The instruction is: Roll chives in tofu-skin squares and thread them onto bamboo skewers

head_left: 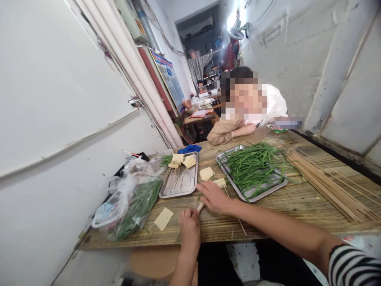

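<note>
My left hand (189, 225) is closed around the near end of a pale rolled tofu sheet (201, 206) on the table. My right hand (216, 198) grips the far end of the same roll, its index finger reaching toward the left tray. A flat square tofu sheet (163, 219) lies to the left of my left hand. Beyond my right hand are more tofu sheets (206, 173) and a tofu roll (220, 182) with a thin wooden skewer (242, 227) beside it. What is inside the held roll is hidden by my fingers.
A metal tray (187, 189) holds skewered tofu rolls (177, 158). Another tray (264, 194) carries green chives (253, 165). Bamboo skewers (324, 184) lie at the right, a plastic bag of greens (138, 204) at the left. A person (229, 129) leans on the far edge.
</note>
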`<state>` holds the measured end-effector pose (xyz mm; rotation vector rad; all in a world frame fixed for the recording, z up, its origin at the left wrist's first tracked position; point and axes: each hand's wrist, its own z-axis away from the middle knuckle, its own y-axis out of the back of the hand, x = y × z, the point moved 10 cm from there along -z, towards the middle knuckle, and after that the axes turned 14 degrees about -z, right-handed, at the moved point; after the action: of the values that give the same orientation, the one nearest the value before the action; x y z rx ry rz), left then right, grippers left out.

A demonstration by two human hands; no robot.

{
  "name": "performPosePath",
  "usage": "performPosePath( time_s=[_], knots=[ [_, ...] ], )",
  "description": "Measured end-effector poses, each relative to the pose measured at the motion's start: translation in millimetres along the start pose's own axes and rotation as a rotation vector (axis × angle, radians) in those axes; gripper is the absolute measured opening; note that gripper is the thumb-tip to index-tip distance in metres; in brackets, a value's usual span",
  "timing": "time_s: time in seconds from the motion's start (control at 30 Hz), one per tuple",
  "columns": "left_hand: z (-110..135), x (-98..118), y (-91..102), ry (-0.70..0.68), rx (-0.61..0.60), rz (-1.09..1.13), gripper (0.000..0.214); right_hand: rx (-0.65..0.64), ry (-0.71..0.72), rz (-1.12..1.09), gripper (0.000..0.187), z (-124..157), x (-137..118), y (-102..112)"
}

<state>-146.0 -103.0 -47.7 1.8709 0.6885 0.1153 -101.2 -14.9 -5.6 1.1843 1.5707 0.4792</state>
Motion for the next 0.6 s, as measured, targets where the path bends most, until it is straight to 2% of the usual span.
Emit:
performPosePath(
  time_s=[0.03, 0.1, 0.2, 0.27, 0.4, 0.5, 0.6],
  knots=[
    [0.0, -0.8, -0.2, -0.001, 0.018, -0.002, 0.031, 0.023, -0.02, 0.009, 0.048, -4.5, 1.4, 10.0],
    [1.2, -2.1, -2.4, -0.002, 0.039, -0.003, 0.031, -0.075, -0.029, 0.057, 0.041, -9.2, -0.1, 10.6],
    [2.7, -4.1, -8.0, -0.007, 0.042, 0.022, 0.03, -0.231, -0.234, 0.162, 0.023, 7.9, 14.0, -0.7],
    [2.4, -4.8, -10.9, -0.017, 0.041, 0.044, 0.03, -0.206, -0.4, 0.233, 0.025, 32.3, 26.0, 0.3],
    [-0.4, -4.9, -13.7, -0.032, 0.011, 0.068, 0.035, -0.127, -0.586, 0.348, 0.029, 74.7, 45.2, 5.4],
    [-2.4, -4.9, -13.8, -0.038, -0.032, 0.066, 0.035, -0.101, -0.631, 0.362, 0.028, 82.7, 56.0, 9.8],
    [-3.2, -5.7, -13.1, -0.037, -0.063, 0.095, 0.034, -0.092, -0.617, 0.353, 0.026, 83.2, 60.0, 11.0]
  ],
)
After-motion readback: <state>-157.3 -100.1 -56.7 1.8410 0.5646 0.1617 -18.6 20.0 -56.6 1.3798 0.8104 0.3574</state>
